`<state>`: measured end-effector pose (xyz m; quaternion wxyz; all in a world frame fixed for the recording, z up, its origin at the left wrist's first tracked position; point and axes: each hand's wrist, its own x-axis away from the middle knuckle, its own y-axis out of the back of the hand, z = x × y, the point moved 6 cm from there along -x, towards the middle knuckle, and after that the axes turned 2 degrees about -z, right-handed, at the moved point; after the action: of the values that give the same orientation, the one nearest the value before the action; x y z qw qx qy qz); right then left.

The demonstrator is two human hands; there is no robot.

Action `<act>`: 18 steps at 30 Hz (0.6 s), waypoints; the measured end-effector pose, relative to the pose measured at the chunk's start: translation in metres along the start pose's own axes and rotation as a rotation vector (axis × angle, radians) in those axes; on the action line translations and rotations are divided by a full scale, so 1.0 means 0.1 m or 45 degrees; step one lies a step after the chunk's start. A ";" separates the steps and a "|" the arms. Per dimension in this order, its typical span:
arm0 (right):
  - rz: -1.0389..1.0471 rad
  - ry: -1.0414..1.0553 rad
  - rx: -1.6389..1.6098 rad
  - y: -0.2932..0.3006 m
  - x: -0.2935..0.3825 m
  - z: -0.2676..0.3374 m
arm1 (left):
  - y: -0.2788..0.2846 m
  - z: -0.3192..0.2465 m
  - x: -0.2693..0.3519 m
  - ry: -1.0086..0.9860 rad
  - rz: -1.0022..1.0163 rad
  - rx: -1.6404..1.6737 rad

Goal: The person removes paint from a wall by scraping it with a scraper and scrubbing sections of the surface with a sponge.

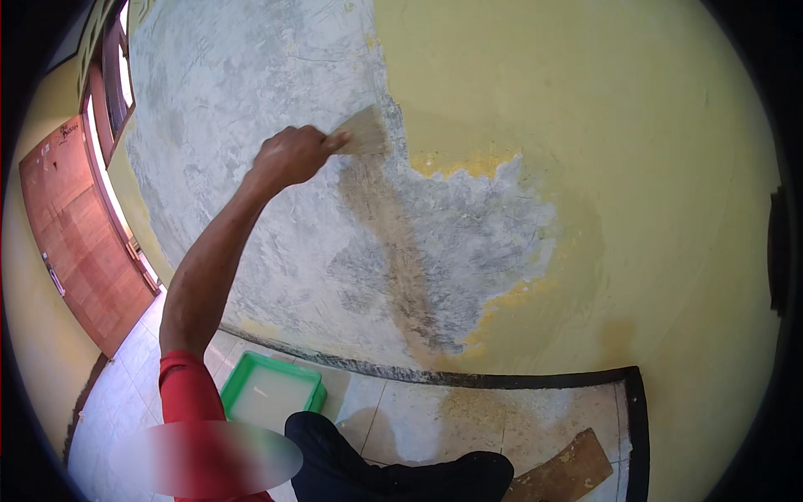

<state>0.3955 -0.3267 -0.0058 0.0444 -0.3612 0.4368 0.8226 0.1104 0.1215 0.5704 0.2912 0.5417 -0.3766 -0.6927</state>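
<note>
My left hand (298, 154) grips a broad, fan-shaped flat tool (367, 132), a scraper or a brush; I cannot tell which. Its wide edge lies at the wall, close to the border between the grey bare patch (263, 251) and the yellow-green paint (564, 94). From just below the tool, a damp-looking brown streak (401, 257) runs down the patch almost to the black skirting (477, 380). Ragged bright yellow paint (464, 164) edges parts of the patch. My right hand is out of view.
A green plastic basin (319, 398) of cloudy liquid stands on the tiled floor beside my knee. To the right lies a brown board (564, 467), stained with specks. A wooden door (88, 232) stands at far left, near a window frame. Damp patches mark the tiles (439, 420).
</note>
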 end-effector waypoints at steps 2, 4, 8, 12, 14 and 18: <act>0.000 0.020 0.016 -0.02 0.02 -0.02 | 0.15 -0.37 -0.03 0.006 -0.023 -0.120; -0.001 0.040 0.042 0.05 -0.01 0.04 | 0.18 -0.49 -0.03 0.016 0.005 -0.096; -0.036 0.029 0.086 -0.02 0.05 -0.11 | 0.04 -0.14 -0.03 -0.047 0.039 -0.132; -0.025 -0.005 -0.105 0.30 -0.29 0.29 | 0.18 -0.43 -0.03 -0.004 -0.010 -0.141; -0.013 0.003 -0.073 0.21 -0.15 0.14 | 0.20 -0.44 0.00 -0.015 0.044 -0.147; -0.007 0.012 -0.022 0.04 0.06 -0.05 | 0.12 -0.12 0.03 0.013 0.154 -0.164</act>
<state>0.3922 -0.3345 -0.0091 0.0414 -0.3667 0.4287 0.8246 0.1210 0.1095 0.5775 0.3688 0.5018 -0.3618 -0.6938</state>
